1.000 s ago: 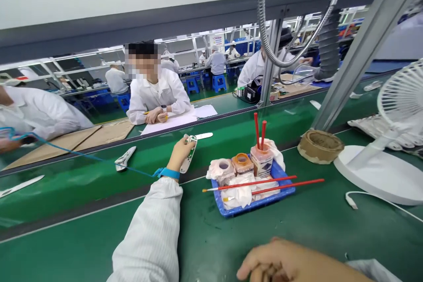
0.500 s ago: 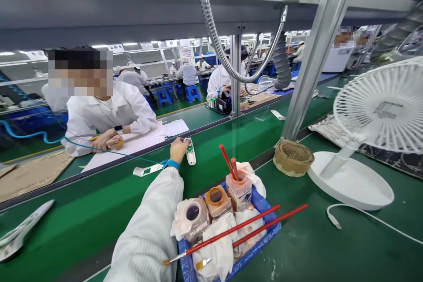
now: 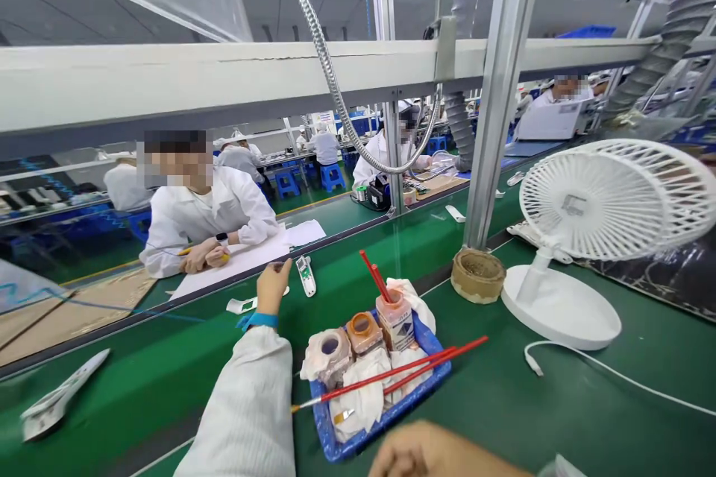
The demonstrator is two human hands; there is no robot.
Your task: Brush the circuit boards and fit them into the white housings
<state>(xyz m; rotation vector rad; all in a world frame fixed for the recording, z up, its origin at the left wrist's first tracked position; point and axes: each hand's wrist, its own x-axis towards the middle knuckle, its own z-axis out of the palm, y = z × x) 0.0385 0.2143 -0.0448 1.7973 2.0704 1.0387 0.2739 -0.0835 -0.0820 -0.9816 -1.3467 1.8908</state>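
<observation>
Left hand (image 3: 272, 288) forward, right hand (image 3: 412, 453) perhaps curled

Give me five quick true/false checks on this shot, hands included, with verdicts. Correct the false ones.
1. The left hand has a blue band at its wrist. True.
2. The left hand grips the white device that has a green part on it. False: it lies on the green strip, beside the hand.
3. Two red brushes lie across the blue tray. True.
4. The right hand rests on the fan's base. False: it is at the bottom edge of the picture, nearest the tray.
5. The fan lies on its side. False: it stands upright.
</observation>
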